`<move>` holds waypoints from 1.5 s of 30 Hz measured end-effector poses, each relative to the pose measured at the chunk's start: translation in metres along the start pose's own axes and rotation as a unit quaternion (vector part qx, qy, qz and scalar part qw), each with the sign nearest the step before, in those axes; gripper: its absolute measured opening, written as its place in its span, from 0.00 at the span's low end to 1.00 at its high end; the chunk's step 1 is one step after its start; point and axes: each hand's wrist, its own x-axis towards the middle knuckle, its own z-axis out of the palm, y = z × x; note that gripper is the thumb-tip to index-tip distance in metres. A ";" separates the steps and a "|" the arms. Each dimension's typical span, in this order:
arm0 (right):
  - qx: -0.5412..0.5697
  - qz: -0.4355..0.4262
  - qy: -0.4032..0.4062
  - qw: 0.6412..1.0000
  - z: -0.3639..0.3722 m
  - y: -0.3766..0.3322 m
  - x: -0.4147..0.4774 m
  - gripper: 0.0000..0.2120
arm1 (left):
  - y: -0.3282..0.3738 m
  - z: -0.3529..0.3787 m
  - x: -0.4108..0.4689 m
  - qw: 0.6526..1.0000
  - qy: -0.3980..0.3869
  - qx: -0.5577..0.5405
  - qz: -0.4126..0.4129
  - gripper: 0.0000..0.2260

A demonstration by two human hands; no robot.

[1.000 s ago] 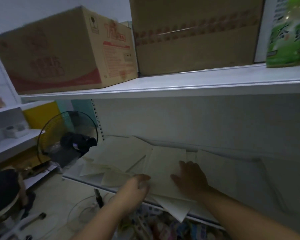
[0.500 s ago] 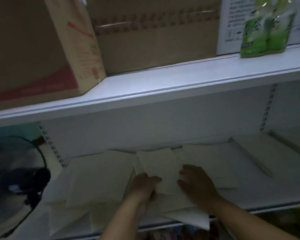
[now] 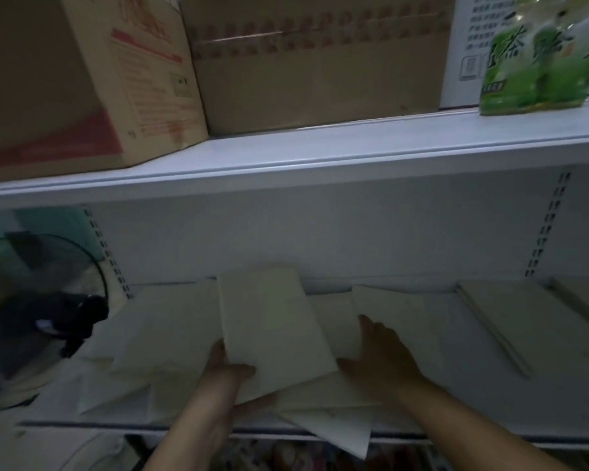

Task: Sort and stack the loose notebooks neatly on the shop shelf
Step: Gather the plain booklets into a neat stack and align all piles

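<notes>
I see my left hand clamped on the near corner of a pale notebook: the thumb lies on top of the cover and the rest of the fingers are hidden beneath it. That notebook is tilted up off the shelf, its far edge raised toward the back wall. My right hand rests flat just right of it, fingers spread apart and pressing on the loose notebooks lying underneath; it grips nothing. Left of my left fingers more notebooks lie scattered and overlapping at odd angles. Below my right fingers one notebook corner hangs out past the shelf's front edge. Well to the right of my right fingers a neater stack lies flat on the same shelf. On the shelf above stand two cardboard boxes and a green packet. A black fan sits off to the far left.
</notes>
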 end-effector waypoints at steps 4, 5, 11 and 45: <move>0.080 0.038 -0.034 0.995 -0.003 0.002 0.018 0.44 | -0.012 -0.001 -0.015 0.999 0.016 -0.024 0.030 0.13; 0.105 0.039 -0.042 0.993 -0.004 0.005 0.022 0.41 | -0.012 -0.003 -0.017 0.999 0.014 -0.029 0.031 0.14; 0.199 0.006 -0.047 0.979 -0.003 0.015 0.023 0.19 | 0.003 -0.024 -0.021 0.998 0.011 -0.044 0.052 0.21; -0.032 -0.102 0.003 0.994 0.012 -0.014 0.005 0.34 | -0.030 -0.031 -0.044 0.992 0.105 0.032 0.065 0.21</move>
